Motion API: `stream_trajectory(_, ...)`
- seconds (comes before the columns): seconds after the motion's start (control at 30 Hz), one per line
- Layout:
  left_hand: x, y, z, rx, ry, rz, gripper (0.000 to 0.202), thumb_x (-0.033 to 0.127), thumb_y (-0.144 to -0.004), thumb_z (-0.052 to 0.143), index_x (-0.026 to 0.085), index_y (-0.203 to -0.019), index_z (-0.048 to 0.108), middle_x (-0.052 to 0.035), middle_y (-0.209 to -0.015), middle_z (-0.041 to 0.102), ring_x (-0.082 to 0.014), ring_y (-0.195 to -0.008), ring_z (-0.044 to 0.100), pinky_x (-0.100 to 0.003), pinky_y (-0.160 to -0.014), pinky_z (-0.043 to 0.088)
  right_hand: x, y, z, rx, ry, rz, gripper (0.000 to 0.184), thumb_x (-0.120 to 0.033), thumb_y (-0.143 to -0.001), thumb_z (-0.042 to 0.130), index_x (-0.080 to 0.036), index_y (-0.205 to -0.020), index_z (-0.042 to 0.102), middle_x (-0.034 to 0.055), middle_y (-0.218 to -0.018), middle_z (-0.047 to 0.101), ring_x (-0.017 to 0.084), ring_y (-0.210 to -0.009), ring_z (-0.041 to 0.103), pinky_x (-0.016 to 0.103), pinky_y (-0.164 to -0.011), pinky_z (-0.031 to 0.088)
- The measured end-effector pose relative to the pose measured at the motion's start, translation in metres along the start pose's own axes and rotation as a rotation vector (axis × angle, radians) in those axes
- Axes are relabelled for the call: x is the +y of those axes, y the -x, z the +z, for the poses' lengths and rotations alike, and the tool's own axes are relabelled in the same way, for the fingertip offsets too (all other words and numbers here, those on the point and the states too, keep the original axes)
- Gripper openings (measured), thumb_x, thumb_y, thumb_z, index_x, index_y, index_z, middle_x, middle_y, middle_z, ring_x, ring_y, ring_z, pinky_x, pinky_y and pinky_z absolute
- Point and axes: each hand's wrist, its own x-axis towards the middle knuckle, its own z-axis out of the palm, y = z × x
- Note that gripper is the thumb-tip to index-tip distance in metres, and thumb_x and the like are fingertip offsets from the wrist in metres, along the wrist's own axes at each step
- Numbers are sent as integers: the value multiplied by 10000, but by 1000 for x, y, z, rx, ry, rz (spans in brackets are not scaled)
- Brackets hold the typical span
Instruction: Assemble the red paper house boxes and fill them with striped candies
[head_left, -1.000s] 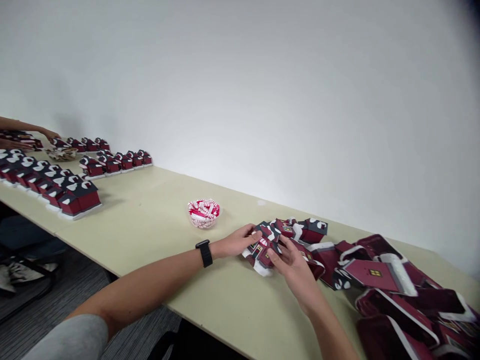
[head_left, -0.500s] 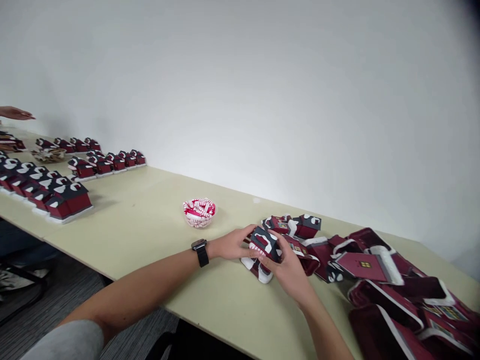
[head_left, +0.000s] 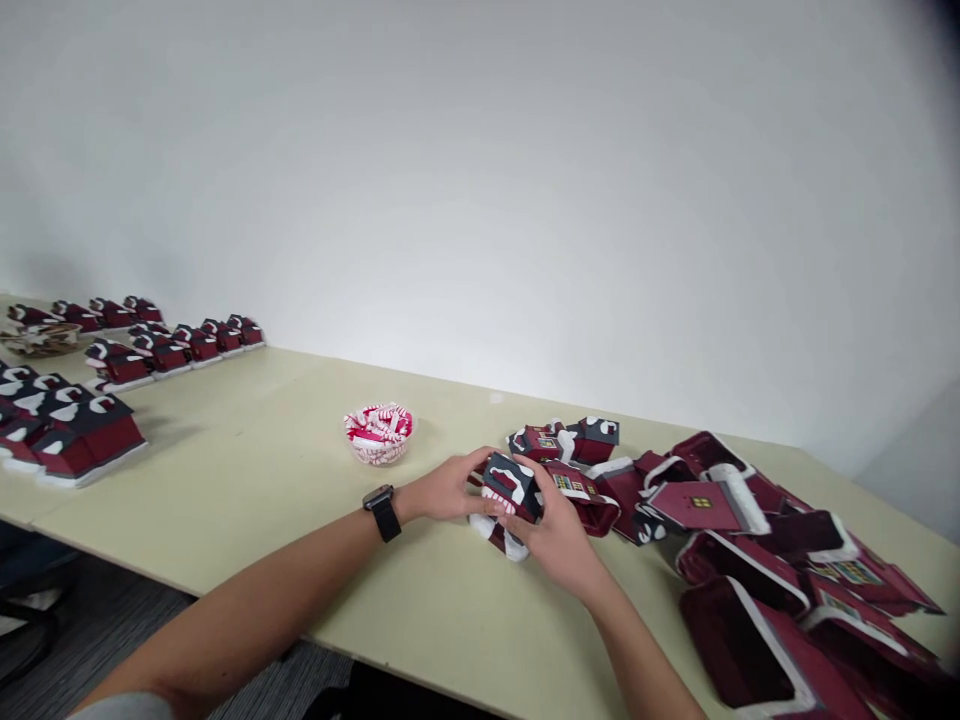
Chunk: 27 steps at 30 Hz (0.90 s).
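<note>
Between my two hands is a small model house (head_left: 516,478) with a dark roof, white snow trim and dark red walls. My left hand (head_left: 448,488), with a black watch on its wrist, grips the house's left side. My right hand (head_left: 553,532) is closed around its right side. A red-and-white striped piece (head_left: 496,503) shows at the roof edge by my thumbs; whether it is attached I cannot tell. The lower part, with a white-edged base (head_left: 514,547), rests on or just above the table. My fingers hide much of the walls.
A clear bowl (head_left: 379,452) of red-and-white striped pieces stands left of my hands. Many dark red house parts (head_left: 712,505) lie piled at right. Rows of similar houses (head_left: 196,345) stand at far left, near another bowl (head_left: 41,340). A pale wall (head_left: 480,200) backs the table (head_left: 270,480).
The view has turned to the right, so everything sits further left. Another person's hand at the far left has left the frame. Both my hands keep their hold on the house.
</note>
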Motion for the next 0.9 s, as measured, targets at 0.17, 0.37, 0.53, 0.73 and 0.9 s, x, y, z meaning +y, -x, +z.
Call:
stream_trajectory(0.17, 1, 0, 0, 13, -53, -26, 641, 520, -851, 782, 197, -1347, 536, -101, -1211, 690, -243, -1087, 658, -363, -977, 516, 0, -1, -1, -7, 45, -47, 653, -342, -804, 690, -249, -1419, 490, 86, -1391, 629, 299, -1245, 599, 486, -1084, 451)
stream_trajectory(0.37, 3, 1, 1, 17, -106, -20, 638, 536, -865, 762, 195, -1346, 516, -94, -1193, 689, -229, -1051, 652, -336, -931, 509, -2, -2, -1, -23, 88, -71, 606, -339, -806, 668, -229, -1375, 491, 96, -1323, 651, 308, -1174, 618, 478, -1019, 469)
stream_trajectory(0.53, 5, 2, 6, 44, -182, -8, 586, 560, -900, 711, 192, -1304, 498, -85, -1131, 668, -212, -981, 619, -321, -864, 489, -7, -1, -2, -4, 107, -49, 557, -281, -770, 654, -237, -1309, 526, 73, -1212, 698, 298, -1066, 652, 447, -941, 496)
stream_trajectory(0.73, 6, 4, 13, 61, -189, -9, 512, 538, -931, 672, 185, -1253, 488, -94, -1133, 638, -223, -988, 584, -341, -878, 461, -3, -1, -1, 5, 89, -70, 561, -200, -747, 617, -248, -1300, 538, 54, -1198, 700, 282, -1061, 653, 425, -949, 499)
stream_trajectory(0.9, 7, 5, 19, 96, -227, -16, 500, 523, -938, 665, 184, -1250, 470, -94, -1146, 630, -234, -999, 579, -348, -889, 448, 3, -1, -1, -17, 90, -83, 576, -194, -747, 602, -235, -1315, 517, 70, -1252, 667, 281, -1113, 624, 432, -983, 479)
